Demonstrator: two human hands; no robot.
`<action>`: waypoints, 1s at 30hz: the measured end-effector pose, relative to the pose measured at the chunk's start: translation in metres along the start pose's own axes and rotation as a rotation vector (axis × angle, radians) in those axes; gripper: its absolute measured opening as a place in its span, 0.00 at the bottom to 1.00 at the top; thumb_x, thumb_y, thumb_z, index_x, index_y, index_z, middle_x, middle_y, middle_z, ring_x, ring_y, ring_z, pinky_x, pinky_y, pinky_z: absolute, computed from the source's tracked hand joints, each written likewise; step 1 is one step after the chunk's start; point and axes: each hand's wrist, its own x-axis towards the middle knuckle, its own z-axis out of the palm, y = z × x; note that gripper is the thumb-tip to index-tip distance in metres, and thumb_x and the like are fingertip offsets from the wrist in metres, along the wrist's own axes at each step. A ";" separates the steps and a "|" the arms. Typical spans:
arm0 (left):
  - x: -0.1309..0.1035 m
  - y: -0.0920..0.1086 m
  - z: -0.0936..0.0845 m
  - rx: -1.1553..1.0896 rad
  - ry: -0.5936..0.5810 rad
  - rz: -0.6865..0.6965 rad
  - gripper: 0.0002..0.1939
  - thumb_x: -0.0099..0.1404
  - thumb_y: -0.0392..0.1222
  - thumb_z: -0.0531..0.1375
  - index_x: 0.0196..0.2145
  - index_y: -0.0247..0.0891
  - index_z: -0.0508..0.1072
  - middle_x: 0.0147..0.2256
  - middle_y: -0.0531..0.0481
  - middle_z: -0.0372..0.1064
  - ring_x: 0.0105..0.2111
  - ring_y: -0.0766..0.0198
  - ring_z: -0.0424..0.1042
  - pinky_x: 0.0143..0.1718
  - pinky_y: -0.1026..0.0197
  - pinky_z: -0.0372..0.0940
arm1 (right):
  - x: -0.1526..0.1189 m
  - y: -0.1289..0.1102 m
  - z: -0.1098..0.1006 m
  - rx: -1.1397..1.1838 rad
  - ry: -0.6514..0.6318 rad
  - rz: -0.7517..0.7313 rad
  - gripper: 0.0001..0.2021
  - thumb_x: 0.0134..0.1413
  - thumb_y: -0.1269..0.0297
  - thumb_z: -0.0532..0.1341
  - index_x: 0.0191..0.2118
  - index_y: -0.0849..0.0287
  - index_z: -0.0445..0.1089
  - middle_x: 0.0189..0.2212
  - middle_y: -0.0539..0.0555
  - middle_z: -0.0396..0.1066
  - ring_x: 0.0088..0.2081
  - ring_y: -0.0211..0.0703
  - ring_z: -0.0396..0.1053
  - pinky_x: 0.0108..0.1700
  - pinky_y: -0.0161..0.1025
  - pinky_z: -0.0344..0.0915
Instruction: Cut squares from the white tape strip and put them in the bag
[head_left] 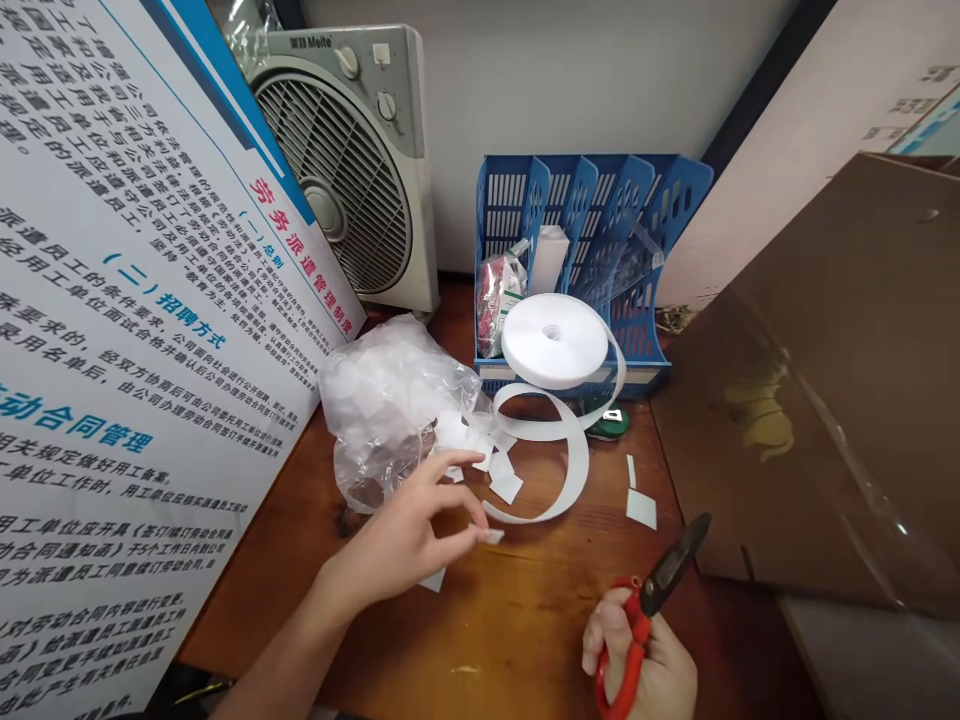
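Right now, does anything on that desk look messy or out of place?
Yes. Cut white pieces lie scattered on the wooden desk, and the white tape roll sits tilted against the blue file rack, its tail looping loose beside a crumpled plastic bag.

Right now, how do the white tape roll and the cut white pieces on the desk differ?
The white tape roll is wound into a thick round disc, while the cut white pieces are small flat squares. The roll rests on the edge of the blue file rack; the pieces lie scattered on the wooden desk. The roll trails a long loose strip; the pieces are separate. Both look like the same white material.
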 end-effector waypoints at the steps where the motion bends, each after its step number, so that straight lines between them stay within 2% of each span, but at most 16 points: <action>1: 0.001 0.000 0.003 -0.020 -0.057 0.001 0.04 0.66 0.39 0.63 0.35 0.45 0.79 0.65 0.51 0.57 0.63 0.52 0.61 0.63 0.52 0.56 | 0.000 0.001 0.000 -0.004 -0.007 0.004 0.18 0.48 0.52 0.73 0.30 0.59 0.67 0.17 0.45 0.64 0.16 0.33 0.61 0.18 0.30 0.61; 3: 0.005 -0.004 0.013 -0.039 -0.083 0.013 0.04 0.65 0.37 0.63 0.35 0.43 0.79 0.63 0.48 0.62 0.62 0.51 0.62 0.62 0.51 0.55 | 0.002 0.003 -0.002 -0.014 -0.017 0.014 0.19 0.48 0.51 0.73 0.30 0.59 0.67 0.18 0.46 0.64 0.16 0.33 0.62 0.18 0.31 0.61; 4: 0.008 -0.007 0.018 -0.047 -0.078 0.011 0.03 0.65 0.37 0.64 0.34 0.42 0.78 0.57 0.46 0.69 0.58 0.51 0.67 0.60 0.52 0.57 | 0.003 0.003 -0.003 -0.016 -0.024 0.021 0.20 0.47 0.50 0.73 0.29 0.59 0.67 0.18 0.45 0.64 0.16 0.34 0.62 0.18 0.31 0.61; 5: 0.011 -0.009 0.024 -0.060 -0.069 -0.008 0.03 0.65 0.37 0.63 0.33 0.41 0.77 0.48 0.46 0.76 0.50 0.53 0.72 0.56 0.53 0.61 | 0.004 0.003 -0.004 -0.020 -0.030 0.027 0.20 0.47 0.48 0.72 0.29 0.59 0.67 0.17 0.45 0.64 0.16 0.34 0.62 0.17 0.31 0.60; 6: 0.012 -0.011 0.030 -0.071 -0.058 -0.026 0.04 0.67 0.38 0.62 0.33 0.40 0.76 0.40 0.47 0.78 0.42 0.56 0.75 0.49 0.56 0.65 | 0.004 0.003 -0.004 -0.026 -0.042 0.034 0.21 0.47 0.48 0.72 0.29 0.59 0.67 0.16 0.45 0.64 0.16 0.34 0.62 0.17 0.30 0.60; 8: 0.012 -0.012 0.040 -0.138 -0.005 -0.080 0.07 0.70 0.42 0.59 0.35 0.39 0.74 0.34 0.49 0.77 0.32 0.60 0.74 0.37 0.60 0.66 | 0.004 0.001 -0.001 -0.053 -0.055 0.045 0.22 0.47 0.46 0.72 0.29 0.59 0.67 0.16 0.47 0.66 0.15 0.34 0.61 0.17 0.30 0.59; 10: 0.006 -0.009 0.050 -0.301 0.052 -0.138 0.09 0.70 0.45 0.59 0.35 0.38 0.72 0.34 0.48 0.76 0.32 0.61 0.73 0.34 0.63 0.64 | 0.002 -0.003 0.007 -0.099 -0.082 0.067 0.22 0.49 0.44 0.70 0.30 0.60 0.67 0.15 0.47 0.65 0.14 0.34 0.60 0.16 0.30 0.57; 12: 0.000 -0.003 0.058 -0.487 0.055 -0.180 0.10 0.69 0.47 0.61 0.34 0.37 0.71 0.33 0.49 0.74 0.33 0.62 0.71 0.34 0.64 0.63 | -0.001 -0.008 0.019 -0.088 -0.116 0.080 0.21 0.51 0.46 0.69 0.30 0.59 0.66 0.13 0.45 0.63 0.13 0.34 0.59 0.16 0.30 0.56; 15: -0.008 0.003 0.068 -0.654 0.018 -0.218 0.11 0.68 0.46 0.62 0.34 0.36 0.70 0.32 0.50 0.72 0.32 0.64 0.69 0.34 0.65 0.61 | -0.004 -0.012 0.041 0.112 -0.124 0.042 0.21 0.50 0.54 0.72 0.29 0.56 0.58 0.21 0.44 0.67 0.12 0.29 0.58 0.15 0.29 0.52; 18: -0.010 0.001 0.076 -0.765 0.007 -0.246 0.11 0.67 0.46 0.63 0.33 0.36 0.70 0.34 0.49 0.73 0.34 0.64 0.70 0.36 0.64 0.63 | -0.004 -0.013 0.054 0.207 -0.081 -0.031 0.22 0.49 0.58 0.73 0.28 0.56 0.56 0.25 0.42 0.64 0.12 0.26 0.57 0.16 0.30 0.50; 21: -0.009 -0.007 0.083 -0.854 0.027 -0.281 0.13 0.65 0.47 0.65 0.33 0.36 0.69 0.39 0.47 0.74 0.34 0.64 0.71 0.37 0.63 0.65 | -0.004 -0.013 0.057 0.205 -0.063 -0.059 0.21 0.49 0.60 0.73 0.29 0.56 0.57 0.25 0.41 0.63 0.13 0.27 0.60 0.17 0.30 0.52; 25: -0.007 -0.013 0.090 -0.854 0.080 -0.307 0.14 0.64 0.49 0.66 0.32 0.35 0.70 0.31 0.50 0.72 0.30 0.65 0.71 0.34 0.63 0.65 | -0.005 -0.012 0.054 0.187 -0.051 -0.080 0.20 0.50 0.61 0.72 0.30 0.56 0.57 0.25 0.41 0.63 0.13 0.27 0.61 0.19 0.31 0.54; 27: -0.007 -0.012 0.091 -0.856 0.104 -0.312 0.14 0.64 0.49 0.66 0.32 0.35 0.70 0.30 0.50 0.73 0.28 0.66 0.71 0.33 0.64 0.66 | -0.005 -0.012 0.053 0.175 -0.056 -0.085 0.20 0.51 0.61 0.72 0.30 0.56 0.57 0.24 0.40 0.63 0.13 0.28 0.61 0.19 0.31 0.54; 30: -0.008 -0.011 0.093 -0.888 0.117 -0.295 0.14 0.63 0.49 0.66 0.33 0.35 0.70 0.37 0.46 0.75 0.28 0.67 0.72 0.32 0.64 0.67 | -0.005 -0.011 0.052 0.162 -0.071 -0.089 0.20 0.51 0.63 0.72 0.30 0.56 0.57 0.23 0.40 0.63 0.14 0.28 0.61 0.19 0.31 0.54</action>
